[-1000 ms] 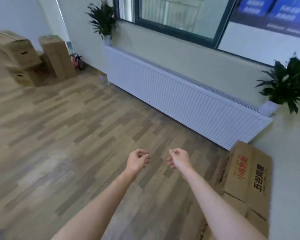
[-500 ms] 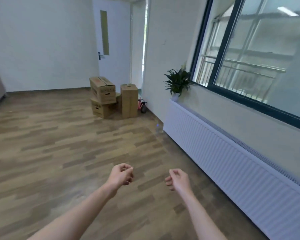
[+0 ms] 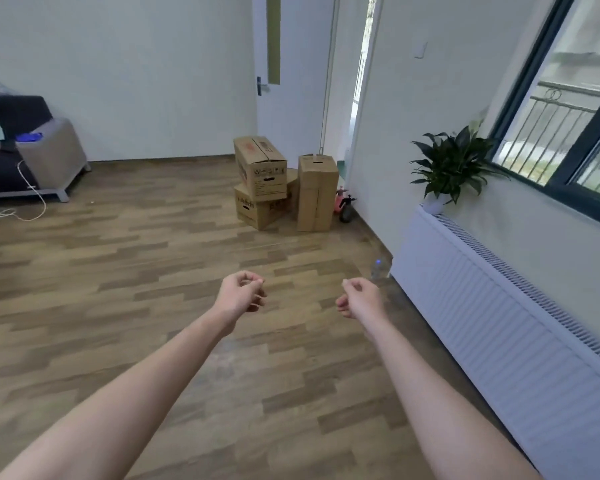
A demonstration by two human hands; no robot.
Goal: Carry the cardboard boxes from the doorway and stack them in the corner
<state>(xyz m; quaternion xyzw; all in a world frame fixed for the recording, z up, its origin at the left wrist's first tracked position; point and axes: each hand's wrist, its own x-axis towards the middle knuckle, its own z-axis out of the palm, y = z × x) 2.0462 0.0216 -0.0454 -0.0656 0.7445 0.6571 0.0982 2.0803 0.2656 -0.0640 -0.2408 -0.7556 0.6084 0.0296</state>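
Two bare forearms reach forward over the brown wood-plank floor [image 3: 125, 271], which fills the near and middle ground in staggered light and dark boards. The left hand [image 3: 240, 295] has its fingers curled loosely inward with thumb against fingertips, and nothing in it. The right hand [image 3: 360, 298] is curled in the same loose way and likewise holds nothing. The two hands hang apart from each other above the floor.

Along the right side runs a long white ribbed radiator cover [image 3: 499, 334] under a dark-framed window [image 3: 568, 133]. A small clear plastic bottle with a blue cap [image 3: 377, 268] stands on the floor just beside the near end of the cover. A green leafy plant in a white pot [image 3: 451, 164] sits on top of the cover's far end.

Farther off, by the doorway, stand the brown cardboard boxes [image 3: 260, 168]: one rests on top of another, and a tall narrow cardboard box [image 3: 316, 195] stands upright just beside them on the right, touching or nearly so. A small pink and black toy [image 3: 344, 204] lies on the floor between the tall box and the wall. Behind them is a white door [image 3: 291, 64] with a dark handle. At the far left sits a dark sofa with a grey-beige side [image 3: 49, 154], and a white cable [image 3: 32, 202] trails over the floor near it.
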